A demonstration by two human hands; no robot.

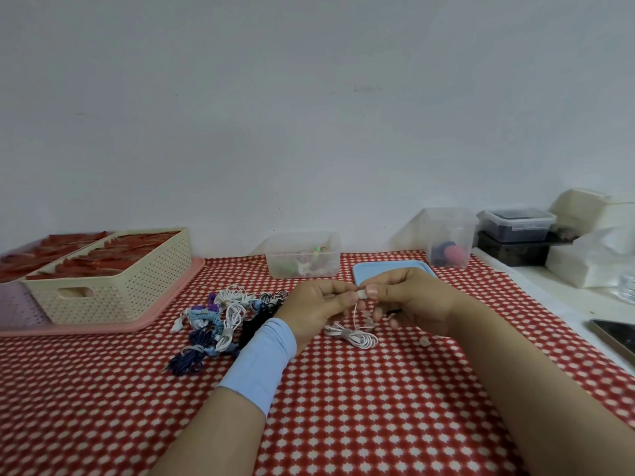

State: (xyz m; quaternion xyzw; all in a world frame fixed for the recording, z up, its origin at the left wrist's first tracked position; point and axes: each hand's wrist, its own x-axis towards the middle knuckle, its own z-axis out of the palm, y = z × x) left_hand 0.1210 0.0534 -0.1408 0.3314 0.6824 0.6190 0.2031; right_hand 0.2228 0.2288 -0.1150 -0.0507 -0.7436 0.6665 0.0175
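My left hand [318,305] and my right hand [417,300] meet above the red patterned tablecloth [343,407]. Together their fingertips pinch a small white earphone piece [361,294]. From it a thin white cable hangs down to a coiled white earphone bundle [352,335] lying on the cloth, tied with a grey strap. A pale blue band wraps my left wrist. To the left lies a pile of bundled earphones [223,322] in white, blue, purple and black.
A cream perforated basket [113,286] with red items sits on a pink tray [103,326] at the left. Clear tubs [302,254] [448,235], a blue lid [378,269] and dark boxes [515,231] line the back. A dark phone [615,333] lies at the right edge.
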